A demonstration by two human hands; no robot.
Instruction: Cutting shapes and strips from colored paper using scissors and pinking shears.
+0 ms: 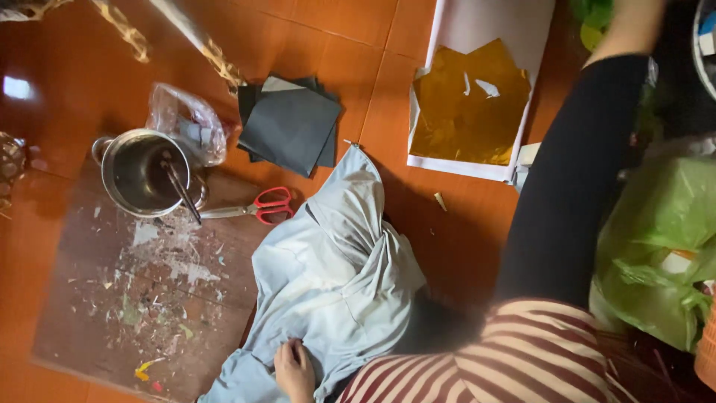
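Observation:
My left hand is at the bottom edge of the view, fingers curled down onto a crumpled light blue cloth spread on the orange tiled floor. It seems to pinch the fabric. My right hand is out of sight. A limb in black fabric stretches from my striped clothing toward the top right, where bare skin leaves the frame. Red-handled scissors lie just left of the cloth.
A worn wooden board flecked with paint lies at the left, with a metal pot holding a stick on its top corner. Dark grey paper squares, gold foil on white paper, a clear bag and a green plastic bag surround me.

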